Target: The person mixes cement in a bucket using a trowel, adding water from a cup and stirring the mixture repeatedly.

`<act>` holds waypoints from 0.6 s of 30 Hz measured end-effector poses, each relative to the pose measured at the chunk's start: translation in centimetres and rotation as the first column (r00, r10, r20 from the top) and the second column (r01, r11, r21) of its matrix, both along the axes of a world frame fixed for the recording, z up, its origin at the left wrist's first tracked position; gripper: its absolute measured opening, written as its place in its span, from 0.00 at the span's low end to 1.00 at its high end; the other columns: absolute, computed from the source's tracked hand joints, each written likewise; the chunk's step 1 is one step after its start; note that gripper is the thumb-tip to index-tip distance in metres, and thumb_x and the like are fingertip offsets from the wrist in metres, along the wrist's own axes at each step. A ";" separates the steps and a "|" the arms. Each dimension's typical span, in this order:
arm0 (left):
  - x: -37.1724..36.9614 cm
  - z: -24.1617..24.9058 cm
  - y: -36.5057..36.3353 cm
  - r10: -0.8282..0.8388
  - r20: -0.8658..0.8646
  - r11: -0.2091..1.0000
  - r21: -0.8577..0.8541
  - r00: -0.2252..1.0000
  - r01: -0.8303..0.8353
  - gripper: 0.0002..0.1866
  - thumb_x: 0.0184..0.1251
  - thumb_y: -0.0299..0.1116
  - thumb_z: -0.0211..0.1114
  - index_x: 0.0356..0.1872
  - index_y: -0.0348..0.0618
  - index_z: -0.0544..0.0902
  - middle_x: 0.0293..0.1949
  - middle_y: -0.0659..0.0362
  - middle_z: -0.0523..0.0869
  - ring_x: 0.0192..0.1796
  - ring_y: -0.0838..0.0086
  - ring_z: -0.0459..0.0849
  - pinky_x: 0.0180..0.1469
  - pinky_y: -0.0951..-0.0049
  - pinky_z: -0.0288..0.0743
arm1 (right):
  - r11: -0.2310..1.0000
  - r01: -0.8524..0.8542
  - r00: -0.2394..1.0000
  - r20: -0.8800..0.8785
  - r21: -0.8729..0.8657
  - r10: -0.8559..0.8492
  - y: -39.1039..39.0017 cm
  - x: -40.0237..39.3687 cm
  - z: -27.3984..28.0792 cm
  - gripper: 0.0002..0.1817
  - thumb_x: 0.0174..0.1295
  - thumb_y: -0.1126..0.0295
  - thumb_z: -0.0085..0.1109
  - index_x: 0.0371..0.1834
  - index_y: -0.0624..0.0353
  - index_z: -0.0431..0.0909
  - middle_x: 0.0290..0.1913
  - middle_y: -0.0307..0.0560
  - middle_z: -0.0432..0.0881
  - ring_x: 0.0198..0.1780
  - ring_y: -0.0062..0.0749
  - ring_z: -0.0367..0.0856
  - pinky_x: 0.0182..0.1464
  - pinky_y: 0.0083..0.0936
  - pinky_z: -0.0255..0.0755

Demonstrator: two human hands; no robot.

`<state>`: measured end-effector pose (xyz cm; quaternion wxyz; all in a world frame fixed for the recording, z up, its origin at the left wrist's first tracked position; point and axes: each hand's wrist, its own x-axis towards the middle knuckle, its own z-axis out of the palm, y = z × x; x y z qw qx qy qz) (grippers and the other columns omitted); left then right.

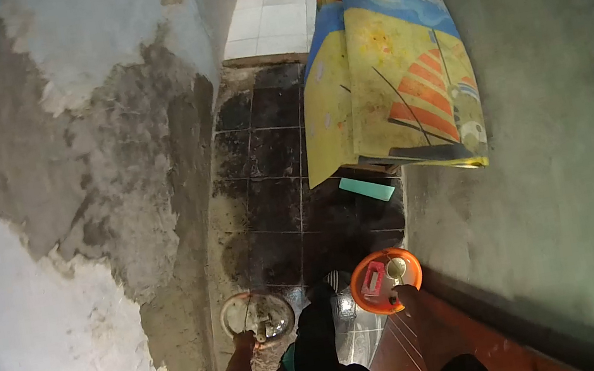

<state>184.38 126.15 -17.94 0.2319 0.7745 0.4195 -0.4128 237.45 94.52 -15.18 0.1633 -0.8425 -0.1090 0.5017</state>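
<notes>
My left hand (pixel 244 341) is closed at the near rim of a round, shallow metal basin (pixel 281 314). Small pale-brown items (pixel 261 325) lie inside it, too small to name. Over on the other side, my right hand (pixel 407 295) grips the near rim of an orange plastic basin (pixel 361 302), its fingers partly hidden. Inside this basin lie a pink-and-white item (pixel 373 279) and a round, pale cup-like thing (pixel 396 268), which sits just beyond my fingers. My dark-clothed leg (pixel 314 336) comes between the two basins.
Dark floor tiles (pixel 269 206) run ahead to a white-tiled step (pixel 269 21). A yellow-and-blue picture mat (pixel 389 76) hangs folded on the right, with a turquoise strip (pixel 367 189) below. Peeling wall (pixel 96 156) borders the left; a grey-green wall (pixel 557 142) borders the right.
</notes>
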 end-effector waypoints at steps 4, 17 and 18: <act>12.0 4.2 6.1 -0.317 -0.190 0.947 -0.114 0.929 0.300 0.23 0.61 0.33 0.73 0.59 0.55 0.82 0.52 0.58 0.88 0.50 0.62 0.89 0.49 0.60 0.83 | 0.973 -0.222 0.975 0.006 -0.070 0.223 -3.3 0.6 -10.2 0.14 0.68 0.62 0.53 0.49 0.45 0.88 0.43 0.54 0.89 0.44 0.47 0.88 0.48 0.43 0.81; 32.9 -7.9 14.0 0.204 0.129 0.979 -0.020 0.971 -0.203 0.25 0.65 0.51 0.61 0.45 0.37 0.87 0.46 0.39 0.87 0.51 0.48 0.87 0.54 0.51 0.80 | 0.987 0.159 0.987 -0.028 -0.013 -0.159 5.7 7.5 -13.7 0.17 0.65 0.61 0.62 0.47 0.67 0.83 0.40 0.52 0.85 0.41 0.34 0.81 0.45 0.36 0.72; 34.9 -7.6 14.2 0.354 0.119 0.935 -0.042 0.927 -0.352 0.24 0.66 0.51 0.61 0.46 0.38 0.87 0.48 0.40 0.87 0.50 0.48 0.87 0.54 0.52 0.80 | 0.990 0.144 0.989 -0.032 0.008 -0.144 5.3 7.7 -15.2 0.18 0.65 0.61 0.62 0.47 0.67 0.82 0.41 0.52 0.85 0.42 0.34 0.81 0.46 0.35 0.72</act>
